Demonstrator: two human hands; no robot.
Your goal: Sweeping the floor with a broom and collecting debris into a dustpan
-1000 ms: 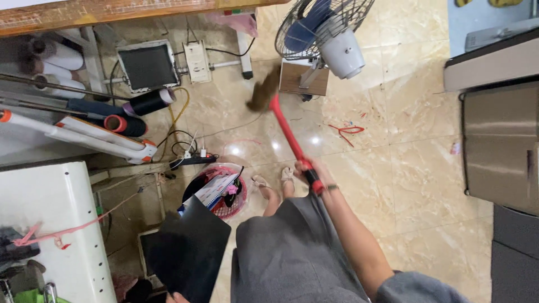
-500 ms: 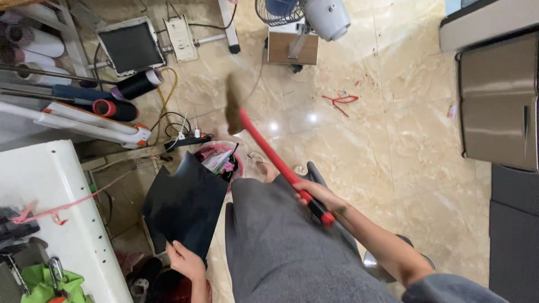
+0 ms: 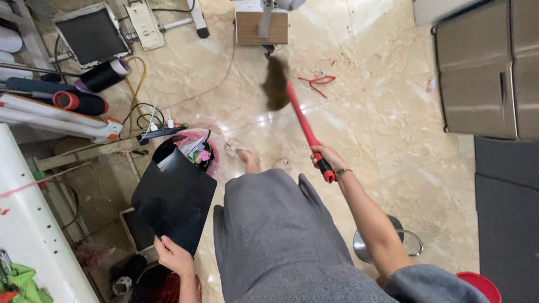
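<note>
My right hand [image 3: 326, 159] grips the black end of a red-handled broom [image 3: 302, 123]. Its brown bristle head [image 3: 275, 83] is blurred over the tiled floor near a small wooden stand. My left hand [image 3: 173, 256] holds the lower edge of a flat black sheet [image 3: 174, 198], tilted beside my grey skirt. Just past the sheet sits a pink basket [image 3: 197, 147] stuffed with paper and scraps. My sandalled feet show in front of the skirt.
Red string scraps [image 3: 317, 81] lie on the tiles. Fabric rolls [image 3: 84, 101], a black panel [image 3: 92, 35] and a power strip [image 3: 163, 132] with cables crowd the left. A steel cabinet [image 3: 483, 73] stands right, a metal stool [image 3: 393, 241] by my right side, a white table [image 3: 28, 235] lower left.
The broom head has swung from the left, near the basket, across to the right toward the wooden stand. My view has tilted down and the black sheet has shifted slightly lower.
</note>
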